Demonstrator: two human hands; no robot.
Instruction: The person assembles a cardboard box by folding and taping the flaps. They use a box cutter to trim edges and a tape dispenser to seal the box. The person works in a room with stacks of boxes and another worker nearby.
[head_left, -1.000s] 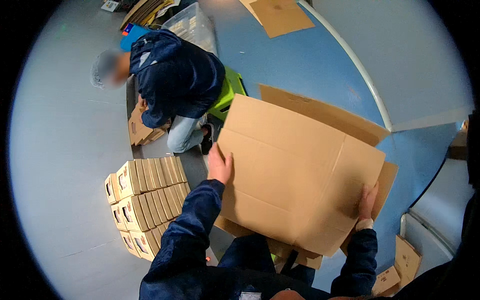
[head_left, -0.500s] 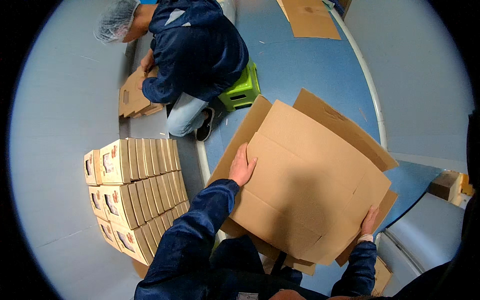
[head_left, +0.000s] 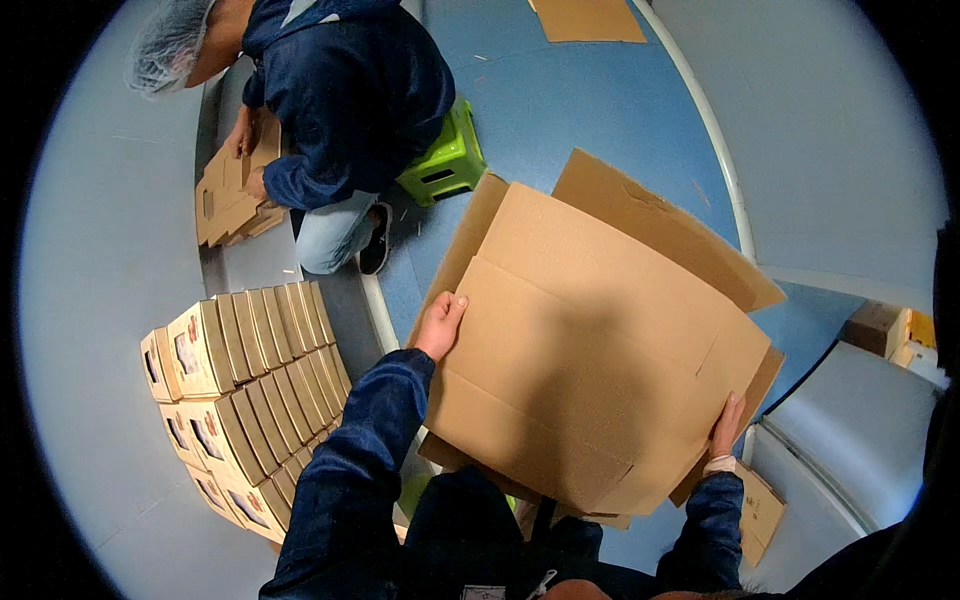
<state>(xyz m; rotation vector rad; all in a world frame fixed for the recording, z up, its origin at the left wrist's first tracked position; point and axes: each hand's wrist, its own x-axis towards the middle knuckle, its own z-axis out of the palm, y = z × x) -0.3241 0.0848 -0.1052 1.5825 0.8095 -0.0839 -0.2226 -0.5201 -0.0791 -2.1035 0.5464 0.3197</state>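
Left hand [head_left: 437, 325]: your fingers are bent at the sheet's left edge, gripping it; match this edge's height to the right one.
Cardboard sheet [head_left: 560, 340]: between your hands, over the open carton [head_left: 660, 225]; even side pressure should spare its creases from buckling.
Right hand [head_left: 728, 428]: your fingers lie nearly straight along the right edge; I can't tell how tightly they close.
Window-front boxes [head_left: 240, 400]: six windowed faces, three tiers; total uncertain.
Co-worker [head_left: 350, 100]: one, on one green stool [head_left: 445, 160].
Between your hands: one sheet.
Beneath: one carton.
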